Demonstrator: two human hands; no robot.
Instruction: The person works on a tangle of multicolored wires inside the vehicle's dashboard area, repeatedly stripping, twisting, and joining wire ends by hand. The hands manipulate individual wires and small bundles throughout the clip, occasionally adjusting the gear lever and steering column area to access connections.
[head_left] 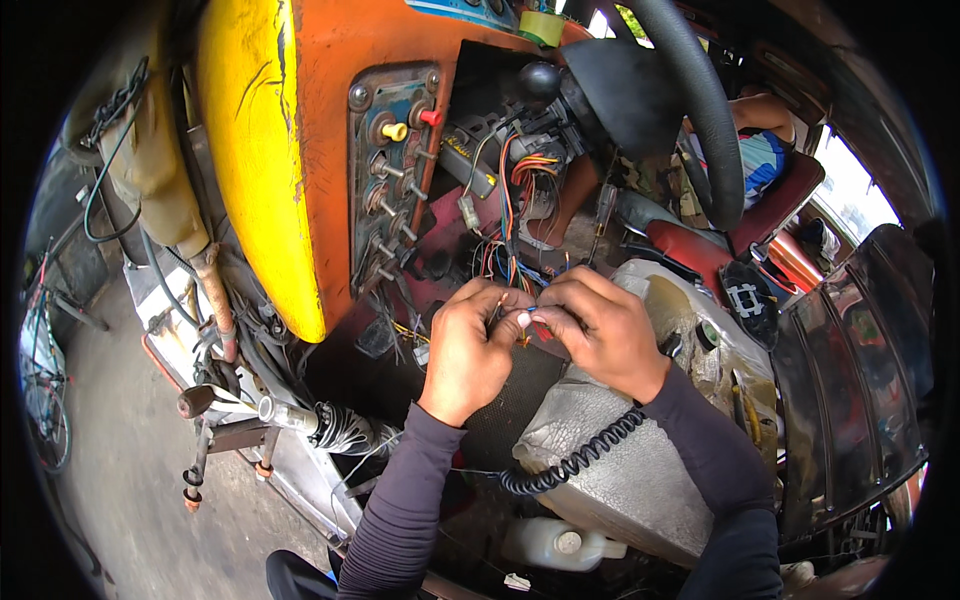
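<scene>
A thin blue wire, only a short length of it showing between the fingertips, is held at the center of a vehicle cab, just in front of a loose bundle of colored wires. Thumb and forefinger of the left hand pinch it from one side; those of the right hand press together on it from the other, the two hands nearly meeting. The fingers hide most of the strand, and whether its end is bare cannot be told. Behind it, the bundle runs in orange, red, black, white and blue strands up toward the steering column, beneath a black steering wheel. To the left stands an orange panel with a worn plate of metal toggle switches, topped by a yellow knob and a red one. Below the right forearm, a coiled black cord crosses a silvery, wrinkled cover, near a whitish jug. Another person sits at upper right, beyond the wheel.
</scene>
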